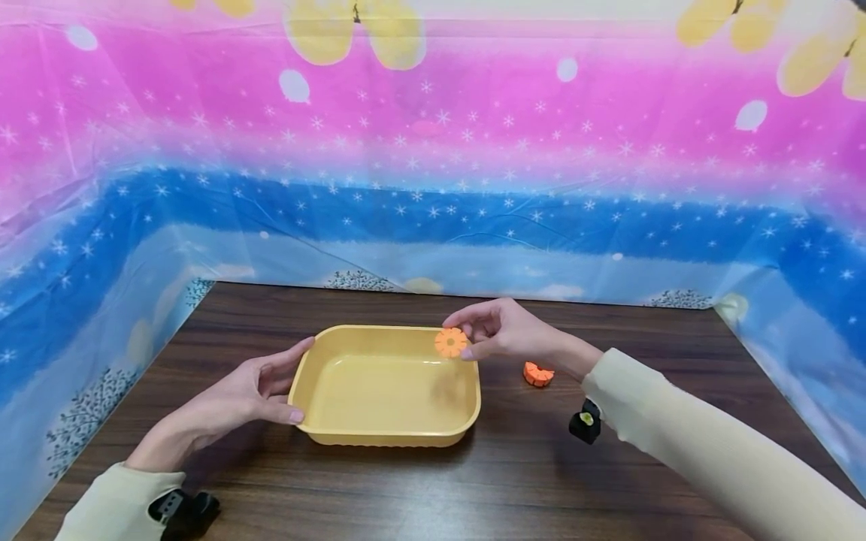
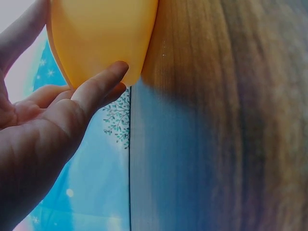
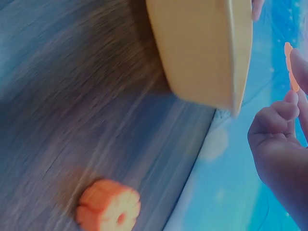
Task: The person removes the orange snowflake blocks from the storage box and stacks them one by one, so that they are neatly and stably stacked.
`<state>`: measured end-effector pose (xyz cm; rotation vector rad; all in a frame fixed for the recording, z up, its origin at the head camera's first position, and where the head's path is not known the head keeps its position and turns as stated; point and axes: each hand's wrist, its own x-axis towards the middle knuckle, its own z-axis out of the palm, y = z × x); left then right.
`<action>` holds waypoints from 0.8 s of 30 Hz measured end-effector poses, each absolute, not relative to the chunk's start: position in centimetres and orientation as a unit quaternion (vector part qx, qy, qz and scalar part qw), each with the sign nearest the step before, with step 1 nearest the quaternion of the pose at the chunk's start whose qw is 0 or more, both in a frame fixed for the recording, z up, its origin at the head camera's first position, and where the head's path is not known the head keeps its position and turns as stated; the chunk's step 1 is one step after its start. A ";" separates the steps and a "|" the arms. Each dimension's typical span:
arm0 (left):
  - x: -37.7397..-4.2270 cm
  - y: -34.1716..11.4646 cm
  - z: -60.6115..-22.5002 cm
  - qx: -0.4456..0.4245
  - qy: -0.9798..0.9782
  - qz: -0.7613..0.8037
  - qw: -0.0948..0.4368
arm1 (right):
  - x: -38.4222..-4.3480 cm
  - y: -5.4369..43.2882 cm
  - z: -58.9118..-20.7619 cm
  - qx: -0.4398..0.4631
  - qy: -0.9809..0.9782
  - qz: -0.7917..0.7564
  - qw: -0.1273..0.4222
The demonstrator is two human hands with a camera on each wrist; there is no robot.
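Observation:
A yellow rectangular basin [image 1: 386,398] stands on the table. My left hand [image 1: 237,398] holds its left end, thumb at the front corner and forefinger toward the back corner; in the left wrist view the fingers [image 2: 98,86] lie against its outer wall. My right hand [image 1: 507,334] pinches a thin orange flower-shaped carrot slice [image 1: 450,343] between thumb and fingers, over the basin's back right corner. The slice [image 3: 291,67] shows edge-on in the right wrist view. Below the right wrist, a thick scalloped carrot piece [image 1: 538,375] lies on the table, partly hidden by the hand in the head view.
The dark wooden table [image 1: 433,488] ends at a hanging cloth [image 1: 406,218] printed in pink and blue, which rises behind it and along both sides. Black wrist cameras [image 1: 585,422] hang under both sleeves.

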<state>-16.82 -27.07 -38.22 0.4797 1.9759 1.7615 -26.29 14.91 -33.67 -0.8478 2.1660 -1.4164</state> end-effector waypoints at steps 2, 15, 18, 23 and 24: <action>-16.8 -27.1 -38.2 0.175 0.717 0.637 0.224 | -26.2 15.7 -33.8 -0.289 0.774 -0.522 0.209; -16.8 -27.1 -38.3 0.173 0.716 0.638 0.224 | -26.3 20.5 -36.0 -0.238 0.801 -0.517 0.185; -16.9 -27.1 -38.3 0.174 0.717 0.638 0.223 | -26.2 21.5 -36.7 -0.221 0.808 -0.514 0.181; -16.9 -27.1 -38.4 0.173 0.718 0.637 0.222 | -26.2 23.4 -37.9 -0.207 0.828 -0.498 0.156; -16.9 -27.1 -38.4 0.173 0.718 0.637 0.222 | -26.2 23.8 -38.2 -0.203 0.830 -0.496 0.152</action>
